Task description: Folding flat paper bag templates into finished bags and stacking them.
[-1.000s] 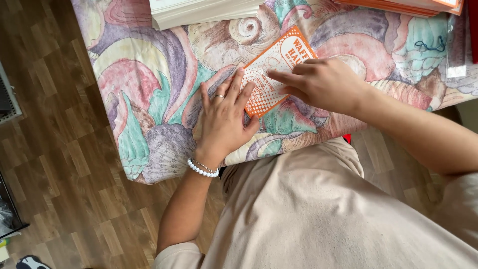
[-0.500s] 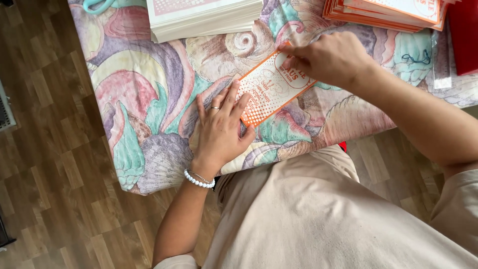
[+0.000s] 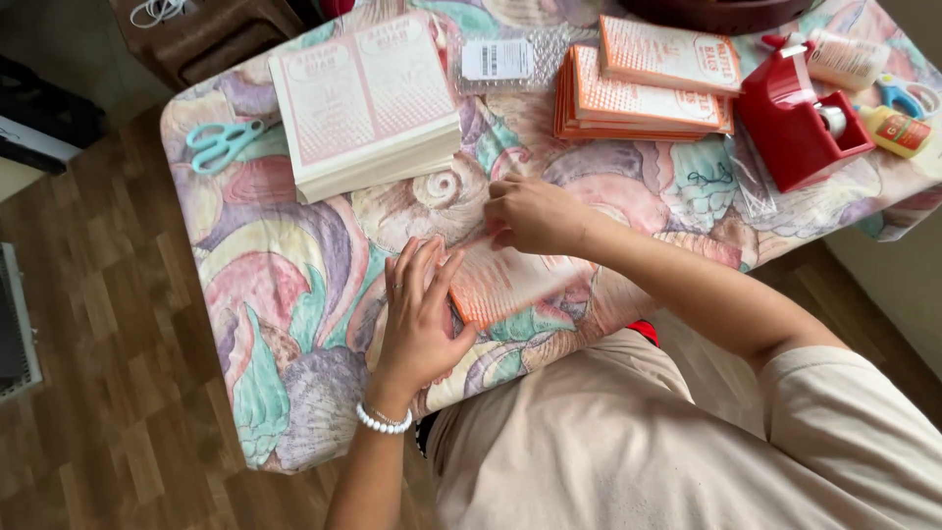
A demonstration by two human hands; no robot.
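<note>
Orange paper bag (image 3: 510, 285) flat on shell-print tablecloth (image 3: 294, 285) near 6 o'clock edge, pinned at 9 o'clock by left hand (image 3: 420, 319), fingers spread, creased at 12 o'clock under right hand (image 3: 535, 214), fingertips bunched together.

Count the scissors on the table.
2: teal scissors at the table's left edge beside the paper stack; blue-handled scissors at the right edge, partly cut off. Others may be hidden.

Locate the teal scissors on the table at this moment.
In the head view, the teal scissors lie at the table's far left corner, just left of the tall stack of pale printed sheets.
</note>
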